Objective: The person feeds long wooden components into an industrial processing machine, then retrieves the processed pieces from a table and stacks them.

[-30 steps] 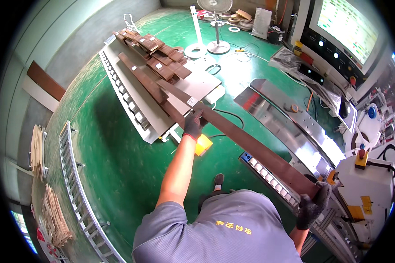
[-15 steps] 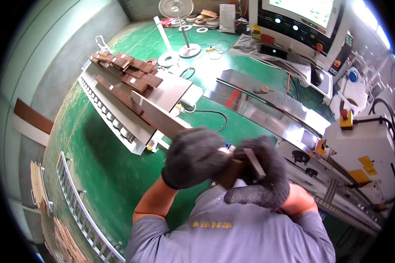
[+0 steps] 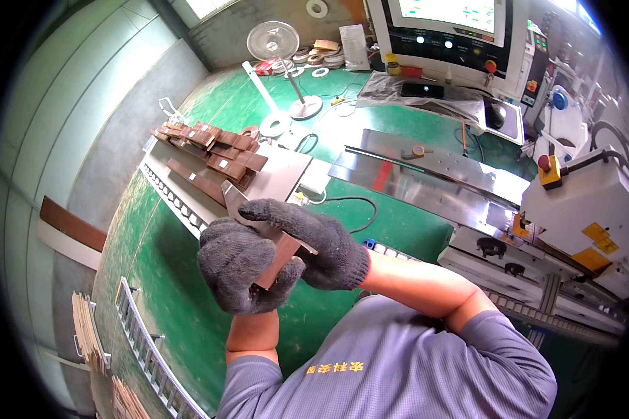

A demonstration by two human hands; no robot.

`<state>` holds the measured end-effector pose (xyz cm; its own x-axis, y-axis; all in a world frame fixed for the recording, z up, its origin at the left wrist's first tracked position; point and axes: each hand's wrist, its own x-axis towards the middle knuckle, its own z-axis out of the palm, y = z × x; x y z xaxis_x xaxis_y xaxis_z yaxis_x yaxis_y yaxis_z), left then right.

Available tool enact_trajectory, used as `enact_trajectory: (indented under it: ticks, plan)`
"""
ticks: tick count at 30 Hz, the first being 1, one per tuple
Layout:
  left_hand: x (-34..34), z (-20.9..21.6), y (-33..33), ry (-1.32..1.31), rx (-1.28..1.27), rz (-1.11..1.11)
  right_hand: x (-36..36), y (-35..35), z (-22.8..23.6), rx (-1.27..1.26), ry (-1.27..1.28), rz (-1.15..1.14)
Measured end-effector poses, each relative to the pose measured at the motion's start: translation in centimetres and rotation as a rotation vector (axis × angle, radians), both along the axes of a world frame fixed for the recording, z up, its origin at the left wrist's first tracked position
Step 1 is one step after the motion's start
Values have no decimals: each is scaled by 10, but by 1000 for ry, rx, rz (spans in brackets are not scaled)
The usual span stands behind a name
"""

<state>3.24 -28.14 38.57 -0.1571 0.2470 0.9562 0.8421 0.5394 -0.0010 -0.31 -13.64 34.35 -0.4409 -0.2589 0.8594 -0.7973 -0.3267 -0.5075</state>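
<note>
Both of my hands wear dark grey knit gloves and are in front of my chest, left of the middle. Between them is a narrow board (image 3: 281, 260) with a brown face and a pale grey side. My left hand (image 3: 236, 267) is closed around its near end, fingers curled over the edge. My right hand (image 3: 311, 241) grips it from the right, with a finger stretched along its upper part. The gloves cover much of the board, so its full length is hidden.
Ahead on the left, a long support table (image 3: 286, 164) bears several stacked brown boards (image 3: 220, 150). At right stands a white machine (image 3: 573, 216) with a metal bed (image 3: 426, 185) and a red stop button (image 3: 544, 162). A roller rack (image 3: 147, 353) is at lower left; a fan (image 3: 272, 42) stands behind.
My hands have moved left, and the right hand now lies across the board above the left. The view has shifted, so the machine and support table sit differently in it.
</note>
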Motion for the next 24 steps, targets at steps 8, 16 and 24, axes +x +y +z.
enact_trajectory:
  ticks: [8,16,24]
  plan:
    - [-3,-2,10,3,-2,-6,12,15,4,127,-160,-97]
    - [-1,-12,30,-41,-71,-26,27,40,1,194,-314,-173]
    - [-4,-46,49,-204,-258,-337,45,87,-35,7,-634,-5]
